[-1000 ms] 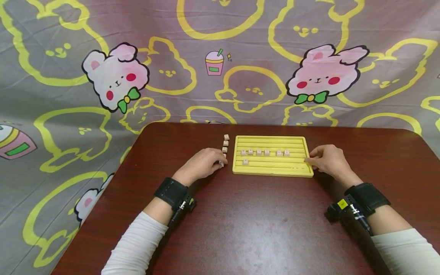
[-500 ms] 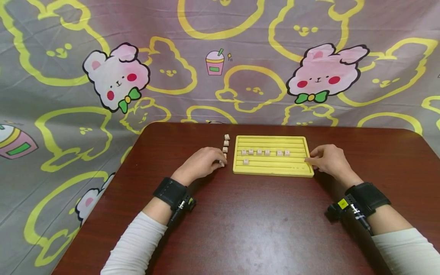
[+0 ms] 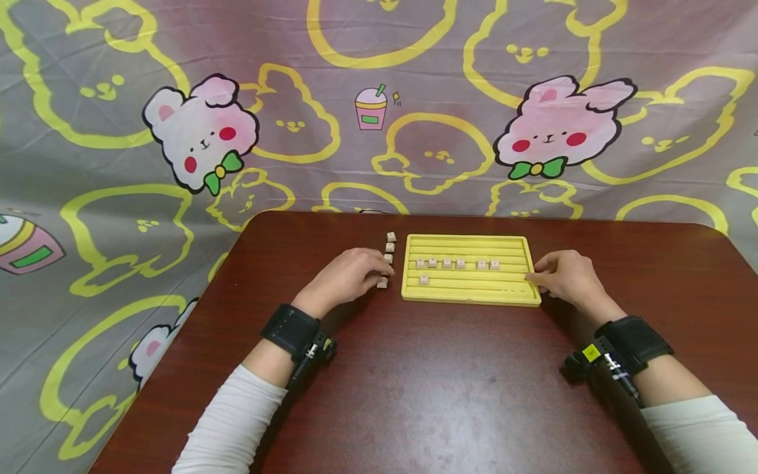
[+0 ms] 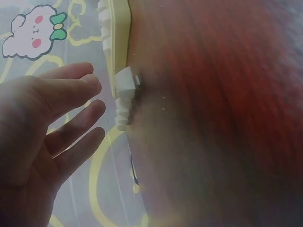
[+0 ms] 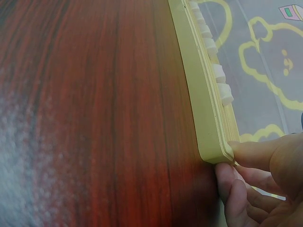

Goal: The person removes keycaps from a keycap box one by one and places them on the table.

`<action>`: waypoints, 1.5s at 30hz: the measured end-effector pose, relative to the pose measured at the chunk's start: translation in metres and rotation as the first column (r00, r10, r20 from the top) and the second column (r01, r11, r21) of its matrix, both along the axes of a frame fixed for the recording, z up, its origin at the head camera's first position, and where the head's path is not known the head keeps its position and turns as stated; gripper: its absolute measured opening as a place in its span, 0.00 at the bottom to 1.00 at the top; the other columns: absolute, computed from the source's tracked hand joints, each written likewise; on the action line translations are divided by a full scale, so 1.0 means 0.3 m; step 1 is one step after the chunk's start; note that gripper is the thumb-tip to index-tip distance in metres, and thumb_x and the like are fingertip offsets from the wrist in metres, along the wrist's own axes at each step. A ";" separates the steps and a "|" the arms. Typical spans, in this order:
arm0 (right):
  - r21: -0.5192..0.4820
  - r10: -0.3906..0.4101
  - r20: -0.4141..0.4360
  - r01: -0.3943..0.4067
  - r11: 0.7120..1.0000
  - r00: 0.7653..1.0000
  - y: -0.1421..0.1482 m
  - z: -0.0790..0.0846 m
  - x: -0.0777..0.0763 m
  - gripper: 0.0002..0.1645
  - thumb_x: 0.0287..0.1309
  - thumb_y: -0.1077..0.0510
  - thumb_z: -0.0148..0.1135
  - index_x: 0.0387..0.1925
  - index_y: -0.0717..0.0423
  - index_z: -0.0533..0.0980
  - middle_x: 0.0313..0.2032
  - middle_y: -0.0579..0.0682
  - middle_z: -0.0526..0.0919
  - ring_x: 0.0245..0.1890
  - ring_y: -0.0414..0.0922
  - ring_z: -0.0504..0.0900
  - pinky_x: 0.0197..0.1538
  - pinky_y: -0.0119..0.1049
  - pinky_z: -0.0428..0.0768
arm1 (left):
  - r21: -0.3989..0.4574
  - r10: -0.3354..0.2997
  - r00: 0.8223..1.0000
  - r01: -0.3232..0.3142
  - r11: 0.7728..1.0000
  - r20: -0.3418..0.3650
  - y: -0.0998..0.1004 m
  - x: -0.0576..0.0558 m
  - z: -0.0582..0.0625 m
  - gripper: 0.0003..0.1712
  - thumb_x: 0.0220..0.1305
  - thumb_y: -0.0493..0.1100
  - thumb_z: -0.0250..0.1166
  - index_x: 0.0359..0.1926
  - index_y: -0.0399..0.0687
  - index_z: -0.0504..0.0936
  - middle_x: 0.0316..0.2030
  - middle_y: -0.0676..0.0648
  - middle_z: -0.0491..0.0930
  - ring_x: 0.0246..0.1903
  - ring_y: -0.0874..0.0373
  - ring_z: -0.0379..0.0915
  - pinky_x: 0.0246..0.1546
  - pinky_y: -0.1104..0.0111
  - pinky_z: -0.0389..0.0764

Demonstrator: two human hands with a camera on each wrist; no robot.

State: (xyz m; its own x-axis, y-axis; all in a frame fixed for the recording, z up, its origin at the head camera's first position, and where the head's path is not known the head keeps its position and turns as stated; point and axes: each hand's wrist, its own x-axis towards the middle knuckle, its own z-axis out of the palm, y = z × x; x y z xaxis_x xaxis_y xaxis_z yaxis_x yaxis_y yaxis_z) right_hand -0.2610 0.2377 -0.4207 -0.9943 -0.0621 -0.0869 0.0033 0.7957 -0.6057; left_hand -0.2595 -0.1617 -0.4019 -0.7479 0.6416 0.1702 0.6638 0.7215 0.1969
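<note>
In the head view my left hand (image 3: pixel 355 275) hovers over a column of small white keycaps, its fingers loosely bent. The nearest keycap (image 3: pixel 383 283) lies on the table just below the fingertips. In the left wrist view that keycap (image 4: pixel 126 82) stands apart from the spread fingers, which hold nothing. My right hand (image 3: pixel 567 275) pinches the right edge of a shallow yellow tray (image 3: pixel 470 302) with ridged rows. In the right wrist view the thumb (image 5: pixel 251 153) rests on the tray's rim, with fingers at its outer side. Several keycaps sit in one tray row, and a single keycap (image 3: pixel 424 280) in the row nearer me.
More loose keycaps run up the table left of the tray, such as the farthest keycap (image 3: pixel 391 237). The dark red-brown wooden table (image 3: pixel 426 382) ends at a patterned curtain (image 3: pixel 438 85) behind. Each wrist carries a black camera strap (image 3: pixel 290 331).
My left fingers have come off the nearest keycap and lifted slightly away from me, so it now shows on the table. My right hand and the tray stay in place.
</note>
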 end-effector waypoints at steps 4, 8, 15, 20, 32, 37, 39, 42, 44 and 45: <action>0.004 -0.001 -0.001 0.001 1.000 1.000 -0.001 0.000 0.000 0.22 0.60 0.52 0.67 0.45 0.68 0.79 0.36 0.61 0.85 0.25 0.43 0.82 0.28 0.32 0.81 | 0.006 0.013 1.000 -0.013 1.000 0.005 0.016 -0.002 0.012 0.14 0.61 0.33 0.68 0.46 0.49 0.88 0.45 0.52 0.85 0.48 0.58 0.81 0.52 0.64 0.81; 0.001 0.002 -0.006 -0.002 1.000 1.000 -0.003 -0.002 0.001 0.21 0.59 0.52 0.68 0.44 0.68 0.79 0.34 0.60 0.86 0.25 0.42 0.83 0.28 0.32 0.81 | -0.004 0.014 1.000 -0.014 1.000 -0.005 0.039 -0.003 0.021 0.14 0.62 0.34 0.68 0.48 0.49 0.87 0.46 0.52 0.85 0.48 0.58 0.81 0.52 0.64 0.81; 0.007 -0.003 -0.004 0.003 1.000 1.000 -0.006 -0.004 -0.001 0.21 0.59 0.52 0.68 0.43 0.68 0.79 0.33 0.59 0.86 0.25 0.41 0.83 0.28 0.32 0.82 | 0.016 -0.005 1.000 0.005 1.000 -0.011 0.084 -0.007 0.026 0.15 0.63 0.38 0.68 0.51 0.48 0.86 0.46 0.50 0.86 0.48 0.57 0.81 0.51 0.64 0.81; 0.017 -0.008 0.004 0.008 1.000 1.000 -0.005 -0.005 -0.002 0.22 0.59 0.52 0.68 0.44 0.67 0.79 0.34 0.59 0.85 0.25 0.42 0.81 0.27 0.31 0.80 | 0.009 -0.023 0.999 0.024 1.000 -0.027 0.115 -0.008 0.032 0.16 0.63 0.39 0.68 0.52 0.50 0.86 0.47 0.51 0.85 0.49 0.58 0.81 0.51 0.64 0.81; 0.018 -0.005 -0.006 0.005 1.000 1.000 -0.008 -0.005 0.001 0.22 0.58 0.52 0.69 0.44 0.68 0.80 0.34 0.60 0.86 0.24 0.41 0.82 0.27 0.32 0.81 | -0.023 -0.049 0.998 0.048 0.999 -0.027 0.172 -0.008 0.035 0.17 0.64 0.45 0.68 0.53 0.52 0.86 0.48 0.52 0.85 0.50 0.59 0.80 0.51 0.66 0.81; 0.019 -0.008 -0.001 0.008 1.000 1.000 -0.008 -0.006 0.000 0.23 0.59 0.51 0.69 0.45 0.67 0.79 0.35 0.60 0.86 0.25 0.41 0.82 0.28 0.31 0.81 | -0.039 -0.062 0.998 0.061 0.997 -0.026 0.194 -0.009 0.031 0.17 0.65 0.46 0.68 0.54 0.53 0.85 0.50 0.53 0.84 0.52 0.60 0.80 0.54 0.66 0.80; 0.018 -0.009 0.000 0.009 1.000 1.000 -0.008 -0.006 0.000 0.23 0.59 0.51 0.69 0.45 0.67 0.79 0.35 0.60 0.85 0.25 0.42 0.82 0.28 0.31 0.81 | -0.049 -0.067 0.997 0.065 0.997 -0.027 0.201 -0.010 0.030 0.16 0.65 0.46 0.68 0.53 0.52 0.85 0.50 0.53 0.84 0.52 0.60 0.80 0.54 0.66 0.81; 0.018 -0.012 -0.002 0.012 1.000 1.000 -0.009 -0.005 0.002 0.22 0.59 0.51 0.69 0.45 0.67 0.79 0.35 0.60 0.85 0.25 0.42 0.81 0.27 0.31 0.81 | -0.063 -0.072 0.997 0.070 0.996 -0.023 0.208 -0.010 0.025 0.16 0.65 0.45 0.67 0.53 0.52 0.86 0.49 0.53 0.84 0.52 0.60 0.79 0.54 0.66 0.81; 0.015 -0.013 -0.004 0.013 1.000 1.000 -0.008 -0.005 0.003 0.22 0.59 0.52 0.69 0.44 0.67 0.80 0.35 0.60 0.85 0.25 0.42 0.82 0.28 0.32 0.81 | -0.069 -0.076 0.997 0.074 0.995 -0.018 0.212 -0.009 0.022 0.15 0.65 0.45 0.67 0.53 0.52 0.86 0.49 0.53 0.84 0.52 0.60 0.79 0.54 0.66 0.81; 0.014 -0.012 -0.005 0.012 1.000 1.000 -0.008 -0.005 0.004 0.22 0.59 0.52 0.69 0.44 0.67 0.80 0.35 0.60 0.85 0.25 0.42 0.82 0.28 0.32 0.81 | -0.071 -0.079 0.997 0.077 0.994 -0.015 0.214 -0.009 0.021 0.15 0.65 0.45 0.67 0.52 0.52 0.86 0.49 0.53 0.84 0.52 0.60 0.79 0.53 0.66 0.81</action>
